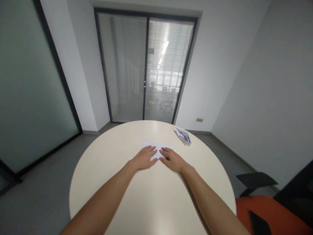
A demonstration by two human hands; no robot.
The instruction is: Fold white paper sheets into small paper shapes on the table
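Both hands rest on a round cream table (pixel 117 195), which spreads out beneath and all around them. Under their fingers lies a white sheet of paper (pixel 157 146), its far edge showing just beyond the fingertips, and a small printed card (pixel 183 135) sits farther off, beyond the right hand and to its right. The left hand (pixel 144 158) and right hand (pixel 173 159) lie flat, palms down, fingers loosely spread and angled toward each other, pressing on the paper without pinching it.

Round cream table (pixel 122 195), printed booklet (pixel 183 135) (near far edge), orange chair (pixel 269 212), blinds (pixel 146 68)
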